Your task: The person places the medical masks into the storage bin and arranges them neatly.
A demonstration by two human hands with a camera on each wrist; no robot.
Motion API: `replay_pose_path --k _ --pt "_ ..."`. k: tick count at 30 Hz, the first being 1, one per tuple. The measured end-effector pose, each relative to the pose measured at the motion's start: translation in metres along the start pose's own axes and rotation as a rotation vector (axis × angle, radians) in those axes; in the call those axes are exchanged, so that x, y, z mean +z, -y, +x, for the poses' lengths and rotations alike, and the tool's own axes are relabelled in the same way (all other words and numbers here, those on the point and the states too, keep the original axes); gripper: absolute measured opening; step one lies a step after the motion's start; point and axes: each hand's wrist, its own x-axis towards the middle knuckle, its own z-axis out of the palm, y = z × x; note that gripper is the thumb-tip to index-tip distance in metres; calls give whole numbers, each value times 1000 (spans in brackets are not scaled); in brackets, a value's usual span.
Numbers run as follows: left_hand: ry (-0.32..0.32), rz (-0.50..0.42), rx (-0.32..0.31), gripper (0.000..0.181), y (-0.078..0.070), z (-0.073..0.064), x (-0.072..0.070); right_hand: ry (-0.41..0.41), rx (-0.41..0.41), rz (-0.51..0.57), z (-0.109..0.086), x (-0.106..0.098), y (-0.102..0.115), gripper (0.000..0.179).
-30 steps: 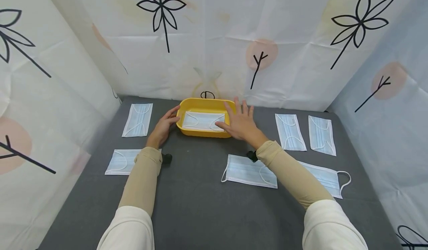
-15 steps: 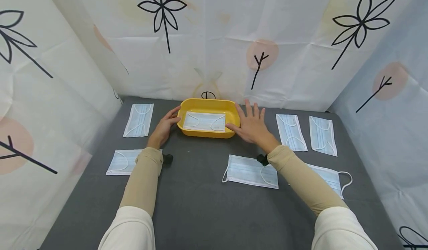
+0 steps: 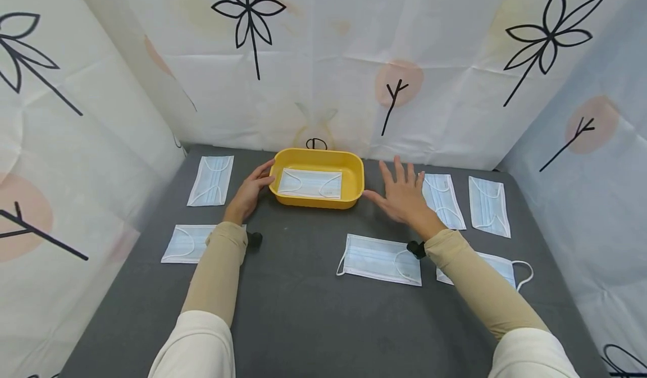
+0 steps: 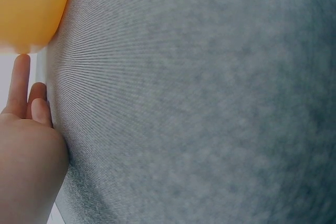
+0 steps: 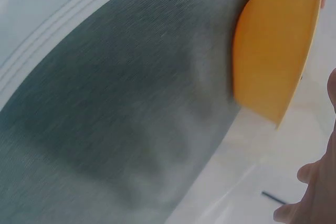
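In the head view, a yellow plastic tray (image 3: pixel 354 178) stands at the back of the table with a pale blue face mask (image 3: pixel 309 184) lying flat inside. My left hand (image 3: pixel 246 195) is at the tray's left end; in the left wrist view, an extended finger (image 4: pixel 21 80) touches its yellow wall (image 4: pixel 34 3). My right hand (image 3: pixel 404 198) is to the right of the tray, fingers spread, holding nothing. It partly covers another face mask (image 3: pixel 446 201) in the head view. The right wrist view shows the tray's side (image 5: pixel 273 51) apart from the fingers.
Two masks lie on the left: a far one (image 3: pixel 211 180) and a near one (image 3: pixel 184 244) partly under the left forearm. Rightward are a far-right mask (image 3: pixel 489 205), a front mask (image 3: pixel 379 260), and one (image 3: pixel 502 265) partly hidden by the right sleeve. Printed white cloth (image 3: pixel 323 86) walls the grey table (image 3: pixel 303 299).
My right hand has moved rightward, from over the tray's right end to beside the back-right mask, fingers still spread. My left hand and the tray have stayed in place.
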Motion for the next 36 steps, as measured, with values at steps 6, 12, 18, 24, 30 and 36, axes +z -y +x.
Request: replay_pose_path --k 6,12,18,24,30,36 --pt "-2 2 -1 60 0 1 1 -2 29 4 -9 -3 -23 101" --pt "-9 1 -8 60 -2 0 2 -12 68 21 -17 -6 -40 101" --pt "-9 2 -7 60 -1 0 2 -27 105 8 -27 -11 -56 100" --pt "-9 -10 -14 59 -1 1 3 -40 123 22 -38 -15 -67 99" --pt "-2 -15 -19 59 -1 1 2 -48 154 41 -47 -12 -79 101" --pt "0 -16 -9 59 -1 1 2 -66 180 100 -58 -4 -91 102"
